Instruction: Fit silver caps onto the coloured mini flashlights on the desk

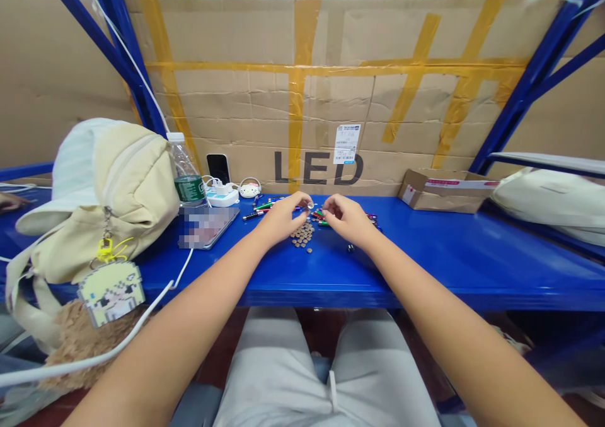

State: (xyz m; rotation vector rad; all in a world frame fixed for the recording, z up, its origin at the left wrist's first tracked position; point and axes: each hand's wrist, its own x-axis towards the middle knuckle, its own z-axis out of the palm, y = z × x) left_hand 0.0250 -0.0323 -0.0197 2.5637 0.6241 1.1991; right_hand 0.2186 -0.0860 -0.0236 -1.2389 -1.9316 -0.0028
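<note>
Coins or small round metal discs lie heaped on the blue shelf, right between the two hands and a little toward six o'clock from them. The left hand curls over the heap's ten o'clock edge, its fingertips pressed together on a tiny pale piece that is too small to identify. The right hand sits at the heap's two o'clock, fingers bent inward toward that same piece; whether they pinch anything I cannot tell. At twelve o'clock from the heap a scatter of small coloured pen-like tubes spreads across the shelf, red, green and blue among them. Judging by the full heap and the many loose tubes, most of the work appears left to do; no finished batch is visible. Farther out at nine o'clock are a phone, a water bottle, a white power strip and a cream bag. At three o'clock rests a cardboard box, and a taped cardboard wall marked LED stands behind.
</note>
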